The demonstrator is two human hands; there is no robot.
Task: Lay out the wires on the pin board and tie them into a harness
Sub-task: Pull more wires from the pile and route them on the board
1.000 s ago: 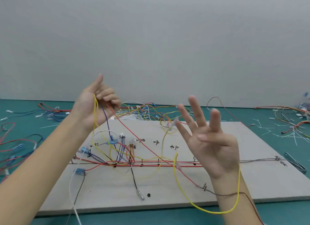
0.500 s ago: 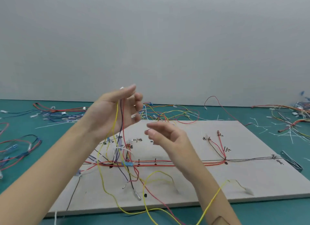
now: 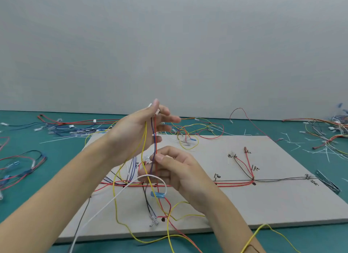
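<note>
My left hand (image 3: 137,132) is raised above the pale pin board (image 3: 263,201) and pinches the top ends of a yellow wire (image 3: 144,139), a blue wire (image 3: 154,139) and a red wire, which hang down from it. Just below, my right hand (image 3: 177,169) has its fingers curled around the hanging red and blue wires. A white wire (image 3: 120,192) loops under the hands, beside a blue connector (image 3: 157,194). Red and dark wires (image 3: 235,183) lie routed along the board's marked line, with two branches (image 3: 244,166) going up.
Loose wire bundles lie on the teal table at the left (image 3: 22,166), behind the board (image 3: 188,130) and at the far right (image 3: 331,132), with cut white ties (image 3: 316,149). A metal tool (image 3: 327,181) sits by the board's right edge. A grey wall stands behind.
My right hand went from spread open to curling around the hanging wires below my left hand. My left hand moved right and higher with the wires.
</note>
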